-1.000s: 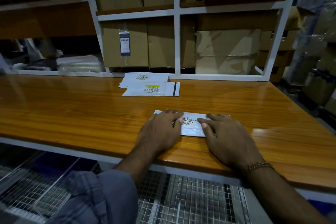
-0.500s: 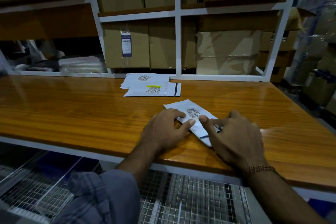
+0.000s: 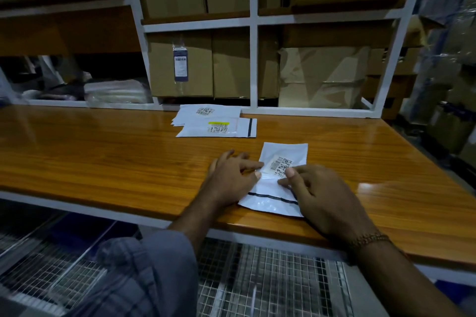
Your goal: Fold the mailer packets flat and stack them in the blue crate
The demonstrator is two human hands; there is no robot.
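Observation:
A white mailer packet [image 3: 283,152] lies flat on the wooden table [image 3: 103,152], long side pointing away from me. It has a barcode label in the middle and a black strip near its front end. My left hand [image 3: 231,180] rests at its left edge, thumb and forefinger tips pressing on the packet. My right hand [image 3: 322,198] covers the packet's right front part, its forefinger tip on the label. Behind lie more white packets: one with a yellow strip [image 3: 219,127] on top of several others [image 3: 206,112]. Something dark blue [image 3: 85,229] shows below the table at left.
A white shelf frame [image 3: 253,59] filled with cardboard boxes [image 3: 180,64] stands along the table's back edge. Wire mesh [image 3: 257,278] runs under the table's front edge. Wrapped goods are piled at the far right [image 3: 450,85].
The packet was lying crosswise under both hands; it has been turned a quarter so that it now points away from me. Both hands shifted with it.

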